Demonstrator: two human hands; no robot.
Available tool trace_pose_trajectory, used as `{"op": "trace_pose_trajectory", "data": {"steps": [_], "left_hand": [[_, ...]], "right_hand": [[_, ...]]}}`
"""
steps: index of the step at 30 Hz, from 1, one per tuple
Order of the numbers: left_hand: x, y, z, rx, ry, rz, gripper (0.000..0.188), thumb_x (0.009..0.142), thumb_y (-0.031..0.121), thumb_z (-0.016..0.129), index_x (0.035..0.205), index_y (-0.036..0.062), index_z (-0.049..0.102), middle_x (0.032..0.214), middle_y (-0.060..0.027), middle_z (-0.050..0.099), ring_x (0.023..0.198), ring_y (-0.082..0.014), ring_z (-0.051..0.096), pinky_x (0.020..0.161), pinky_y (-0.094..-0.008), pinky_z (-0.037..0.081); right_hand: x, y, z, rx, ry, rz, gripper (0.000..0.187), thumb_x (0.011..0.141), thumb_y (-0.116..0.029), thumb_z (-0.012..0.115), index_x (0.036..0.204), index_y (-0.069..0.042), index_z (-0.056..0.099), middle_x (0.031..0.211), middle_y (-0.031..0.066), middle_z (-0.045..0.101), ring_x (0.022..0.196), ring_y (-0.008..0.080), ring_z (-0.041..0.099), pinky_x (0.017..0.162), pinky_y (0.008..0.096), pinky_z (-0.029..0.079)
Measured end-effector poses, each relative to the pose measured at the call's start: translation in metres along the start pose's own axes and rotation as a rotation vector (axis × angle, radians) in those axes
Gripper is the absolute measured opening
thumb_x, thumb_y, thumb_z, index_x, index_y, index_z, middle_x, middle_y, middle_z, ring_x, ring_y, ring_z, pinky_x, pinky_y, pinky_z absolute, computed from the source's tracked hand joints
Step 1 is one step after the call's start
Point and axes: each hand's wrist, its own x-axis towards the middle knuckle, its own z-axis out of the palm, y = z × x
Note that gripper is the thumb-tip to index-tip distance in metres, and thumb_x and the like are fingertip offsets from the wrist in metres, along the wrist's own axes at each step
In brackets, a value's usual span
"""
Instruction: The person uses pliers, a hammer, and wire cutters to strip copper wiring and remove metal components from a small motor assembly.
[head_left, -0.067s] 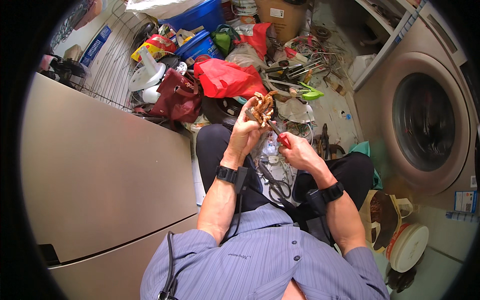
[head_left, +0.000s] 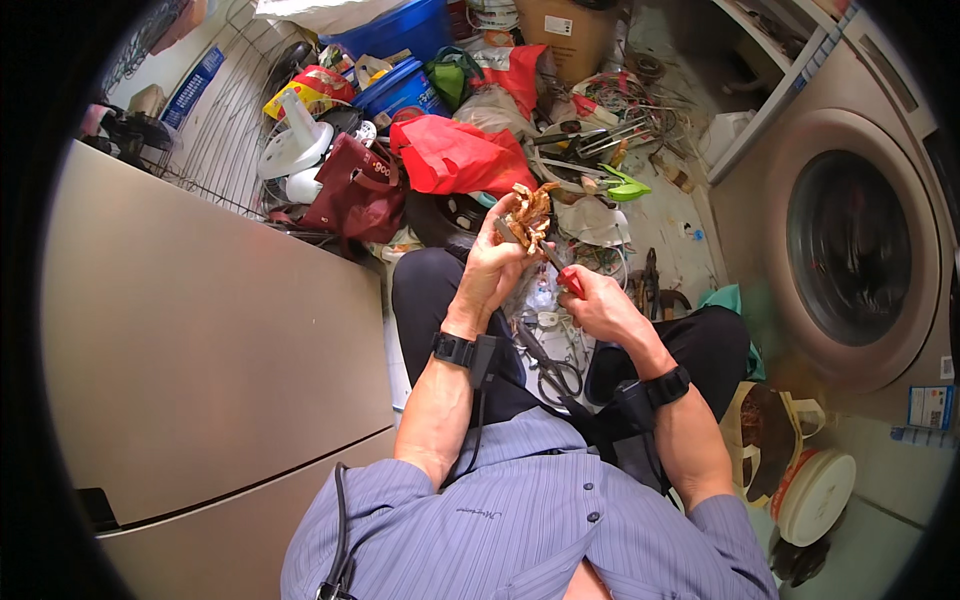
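Above my knees, my left hand (head_left: 487, 268) is closed round a crumpled, coppery-brown bundle of looped strips (head_left: 531, 212) whose exact kind I cannot tell. A short dark metal piece (head_left: 506, 231) shows beside its thumb. From the right, my right hand (head_left: 604, 308) grips a red-handled tool (head_left: 571, 283), perhaps a screwdriver. Its metal shaft reaches to the lower edge of the bundle, and the tip is hidden there. Black-handled scissors (head_left: 556, 372) lie on the floor between my feet, below both hands.
A red bag (head_left: 455, 155), a maroon bag (head_left: 352, 190) and a blue tub (head_left: 400, 92) crowd the floor ahead, with tangled wires and tools to their right. A large beige cabinet (head_left: 210, 330) stands at the left, a front-loading washing machine (head_left: 850, 240) at the right. A round white-lidded bucket (head_left: 818, 495) sits lower right.
The coppery bundle has turned slightly in my left hand. Both hands keep nearly the same place and grip.
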Motion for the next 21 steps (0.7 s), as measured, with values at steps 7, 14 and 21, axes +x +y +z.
{"op": "trace_pose_trajectory", "data": {"steps": [7,14,21], "left_hand": [[-0.002,-0.002,-0.008,0.118,0.075,0.043,0.072,0.082,-0.005,0.064,0.148,0.008,0.036,0.136,-0.0142,0.054,0.118,-0.0269,0.06,0.096,-0.0487,0.054],[-0.002,0.0,-0.009,0.453,0.135,0.128,0.065,0.085,0.0,0.071,0.142,-0.0011,0.041,0.118,-0.0132,0.063,0.099,-0.02,0.066,0.086,-0.0354,0.057],[0.002,0.001,-0.011,0.279,0.22,0.154,0.05,0.099,0.036,0.063,0.129,-0.0032,0.056,0.112,-0.0104,0.067,0.096,-0.0194,0.069,0.076,-0.0369,0.061]], "right_hand": [[-0.002,-0.008,0.004,-0.048,0.05,-0.034,0.028,0.089,-0.011,0.06,0.116,-0.002,0.057,0.094,0.0265,0.067,0.093,0.0452,0.064,0.08,0.0485,0.051],[-0.001,-0.002,0.016,-0.1,0.109,-0.15,0.021,0.091,-0.007,0.057,0.111,-0.002,0.056,0.087,0.0278,0.066,0.086,0.0474,0.064,0.073,0.0515,0.051],[0.0,-0.005,0.026,-0.198,0.137,-0.209,0.016,0.09,-0.005,0.056,0.105,-0.003,0.055,0.084,0.0266,0.065,0.082,0.0465,0.064,0.069,0.0514,0.05]]}}
